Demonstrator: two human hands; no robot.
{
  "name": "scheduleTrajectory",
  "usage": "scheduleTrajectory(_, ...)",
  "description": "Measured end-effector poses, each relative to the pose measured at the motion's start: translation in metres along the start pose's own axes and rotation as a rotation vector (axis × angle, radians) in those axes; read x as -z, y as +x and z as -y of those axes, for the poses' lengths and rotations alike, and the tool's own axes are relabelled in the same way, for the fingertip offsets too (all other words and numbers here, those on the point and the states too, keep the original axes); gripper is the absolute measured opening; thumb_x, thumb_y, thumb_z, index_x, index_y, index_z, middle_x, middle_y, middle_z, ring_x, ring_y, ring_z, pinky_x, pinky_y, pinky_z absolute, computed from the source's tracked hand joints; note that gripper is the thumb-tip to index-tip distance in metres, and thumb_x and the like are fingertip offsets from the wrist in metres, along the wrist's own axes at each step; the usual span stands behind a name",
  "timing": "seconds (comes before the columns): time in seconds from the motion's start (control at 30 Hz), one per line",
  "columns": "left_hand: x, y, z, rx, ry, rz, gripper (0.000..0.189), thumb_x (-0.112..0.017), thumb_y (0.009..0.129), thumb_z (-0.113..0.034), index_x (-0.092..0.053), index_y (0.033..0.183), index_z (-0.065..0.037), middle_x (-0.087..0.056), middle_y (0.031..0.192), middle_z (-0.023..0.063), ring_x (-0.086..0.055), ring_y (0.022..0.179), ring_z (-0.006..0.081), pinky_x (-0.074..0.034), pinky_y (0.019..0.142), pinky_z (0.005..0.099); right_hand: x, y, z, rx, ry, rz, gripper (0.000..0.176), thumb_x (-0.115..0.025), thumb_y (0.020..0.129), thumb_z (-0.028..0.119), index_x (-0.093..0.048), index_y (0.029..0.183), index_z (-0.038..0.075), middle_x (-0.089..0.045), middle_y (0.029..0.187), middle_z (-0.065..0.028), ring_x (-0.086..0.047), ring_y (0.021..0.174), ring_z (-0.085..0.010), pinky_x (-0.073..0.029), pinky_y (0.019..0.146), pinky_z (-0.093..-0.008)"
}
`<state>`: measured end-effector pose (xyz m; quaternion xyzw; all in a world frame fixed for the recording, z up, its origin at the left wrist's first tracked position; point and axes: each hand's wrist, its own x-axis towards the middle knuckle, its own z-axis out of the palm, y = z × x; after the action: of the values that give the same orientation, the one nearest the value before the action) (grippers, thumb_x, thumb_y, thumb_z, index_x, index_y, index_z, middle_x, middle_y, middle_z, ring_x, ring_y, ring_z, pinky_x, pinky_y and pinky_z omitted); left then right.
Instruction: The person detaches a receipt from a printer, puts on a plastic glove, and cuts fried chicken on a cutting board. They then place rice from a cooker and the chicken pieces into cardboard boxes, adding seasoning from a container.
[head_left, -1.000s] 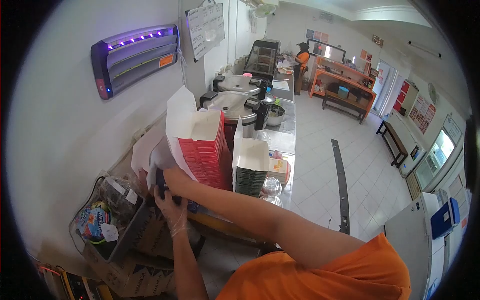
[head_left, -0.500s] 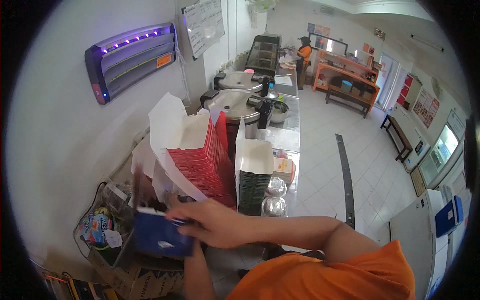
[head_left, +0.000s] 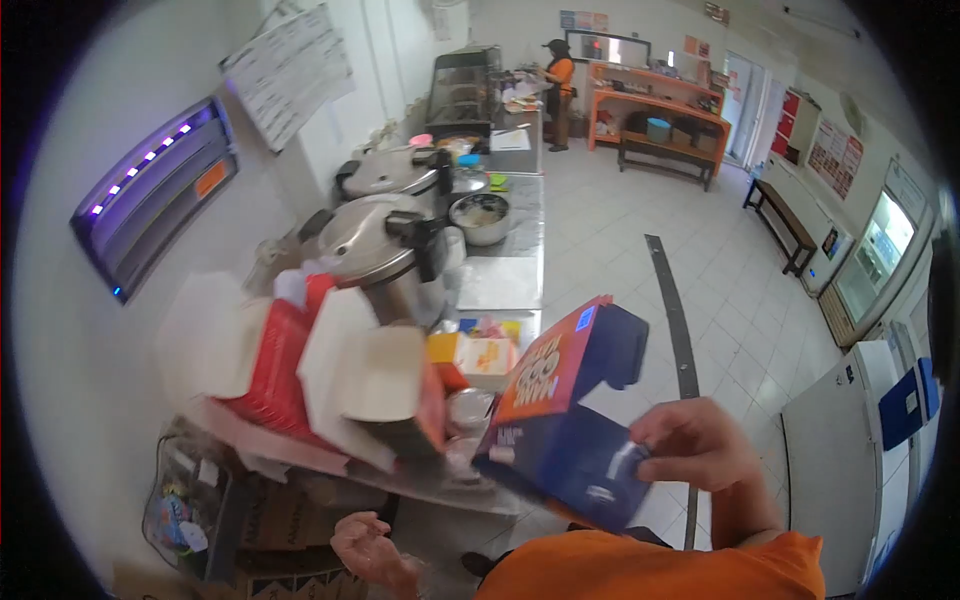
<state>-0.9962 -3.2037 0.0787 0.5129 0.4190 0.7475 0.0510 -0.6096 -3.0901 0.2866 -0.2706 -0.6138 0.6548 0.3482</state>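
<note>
My right hand pinches the edge of an unfolded blue and orange printed box, held up at the table's right side. Its lid flap stands raised, with orange print on it. Low in the view, my left hand hangs near the table's front edge, fingers apart and holding nothing. Left of the box, a stack of red cartons and a stack of dark cartons stand on the metal table, their white insides facing up.
Two pressure cookers and a metal bowl stand beyond the cartons. Small boxes lie near clear containers. A bin sits lower left. A person in orange stands at the far counter.
My right hand has moved right with the blue box, which now shows its orange lid. My left hand is now visible, apart from the box. The whole view has shifted.
</note>
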Motion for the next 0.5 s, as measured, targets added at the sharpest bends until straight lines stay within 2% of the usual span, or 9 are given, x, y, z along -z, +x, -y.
scheduleTrajectory(0.07, -0.085, 0.025, -0.026, -0.011, 0.258, 0.396, 0.061, -0.073, 0.087, -0.044, -0.055, 0.123, 0.001, -0.055, 0.125, 0.0227, -0.057, 0.111, 0.0350, -0.050, 0.091, 0.0463, 0.041, -0.002, -0.029, -0.055, -0.045, -0.136, 0.034, -0.073, 0.093, -0.004, -0.063, 0.126, -0.001, -0.074, 0.109, -0.0088, -0.068, 0.095, -0.0103, -0.056, 0.084, -0.0261)
scheduleTrajectory(0.1, -0.134, 0.043, -0.040, -0.035, 0.339, 0.577, 0.068, -0.077, 0.084, -0.049, -0.055, 0.125, 0.000, -0.054, 0.129, 0.0243, -0.056, 0.116, 0.0382, -0.049, 0.095, 0.0491, 0.057, 0.000, -0.047, -0.189, -0.060, -0.207, 0.036, -0.071, 0.094, -0.001, -0.061, 0.128, -0.003, -0.074, 0.108, -0.0088, -0.069, 0.095, -0.0114, -0.057, 0.084, -0.0271)
scheduleTrajectory(0.2, -0.286, 0.050, -0.058, -0.059, 0.419, 0.939, 0.094, -0.086, 0.072, -0.056, -0.050, 0.141, -0.003, -0.044, 0.145, 0.0290, -0.043, 0.136, 0.0465, -0.039, 0.109, 0.0563, 0.108, 0.002, -0.142, -0.167, -0.002, -0.308, 0.039, -0.070, 0.094, 0.000, -0.058, 0.130, -0.006, -0.075, 0.107, -0.0122, -0.071, 0.092, -0.0140, -0.059, 0.084, -0.0296)
scheduleTrajectory(0.23, -0.316, 0.043, -0.050, -0.074, 0.410, 0.945, 0.094, -0.086, 0.072, -0.056, -0.050, 0.141, -0.003, -0.044, 0.145, 0.0290, -0.043, 0.136, 0.0465, -0.039, 0.109, 0.0563, 0.121, 0.003, -0.134, -0.229, -0.036, -0.321, 0.037, -0.071, 0.094, -0.001, -0.059, 0.129, -0.003, -0.074, 0.100, -0.0080, -0.069, 0.089, -0.0118, -0.057, 0.080, -0.0283)
scheduleTrajectory(0.3, -0.371, 0.026, -0.027, -0.113, 0.439, 1.144, 0.098, -0.089, 0.071, -0.053, -0.047, 0.147, -0.007, -0.040, 0.147, 0.0276, -0.039, 0.136, 0.0480, -0.035, 0.111, 0.0586, 0.151, -0.004, -0.156, -0.210, -0.056, -0.329, 0.037, -0.073, 0.095, 0.004, -0.059, 0.128, -0.003, -0.072, 0.098, -0.0051, -0.068, 0.090, -0.0106, -0.056, 0.077, -0.0272)
scheduleTrajectory(0.37, -0.412, 0.015, -0.010, -0.087, 0.377, 1.146, 0.096, -0.089, 0.071, -0.052, -0.048, 0.146, -0.009, -0.041, 0.146, 0.0266, -0.040, 0.134, 0.0482, -0.036, 0.110, 0.0591, 0.195, -0.004, -0.171, -0.180, -0.067, -0.351, 0.035, -0.072, 0.096, 0.006, -0.060, 0.128, -0.002, -0.072, 0.097, -0.0041, -0.067, 0.091, -0.0104, -0.056, 0.076, -0.0268)
scheduleTrajectory(0.43, -0.443, 0.010, 0.001, -0.019, 0.297, 1.140, 0.093, -0.091, 0.069, -0.049, -0.050, 0.144, -0.011, -0.045, 0.142, 0.0231, -0.045, 0.129, 0.0462, -0.039, 0.108, 0.0576, 0.238, 0.000, -0.173, -0.338, 0.260, -0.155, 0.034, -0.070, 0.099, 0.012, -0.059, 0.129, -0.001, -0.071, 0.102, -0.0035, -0.066, 0.091, -0.0100, -0.056, 0.077, -0.0264)
scheduleTrajectory(0.5, -0.473, 0.005, 0.022, -0.022, 0.226, 1.108, 0.093, -0.092, 0.069, -0.047, -0.050, 0.144, -0.012, -0.047, 0.141, 0.0221, -0.046, 0.128, 0.0451, -0.040, 0.107, 0.0565, 0.272, 0.015, -0.175, -0.414, 0.362, -0.166, 0.034, -0.069, 0.100, 0.016, -0.060, 0.130, 0.002, -0.070, 0.104, -0.0037, -0.066, 0.089, -0.0108, -0.057, 0.078, -0.0275)
